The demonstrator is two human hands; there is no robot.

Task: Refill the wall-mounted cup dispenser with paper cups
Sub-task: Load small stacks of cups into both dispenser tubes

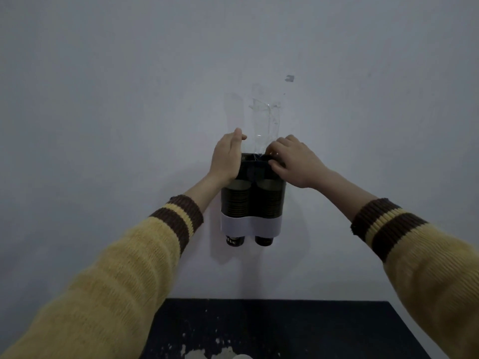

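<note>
Dispenser (251, 225) top in right hand's (295, 163) grip

Left sleeve (103, 268), mustard-yellow knit, ribbed left cuff (178, 216) dark brown with one yellow band, right sleeve (427, 268) same knit, right cuff (383, 224) matching brown with yellow band, left hand (226, 156) and right hand (298, 161) bare

- Pale wall (103, 104): the cup dispenser (252, 203) is fixed to it at the middle.
- Dark table (337, 332), near, below: pale blotches (207, 353) at its near edge.
</note>
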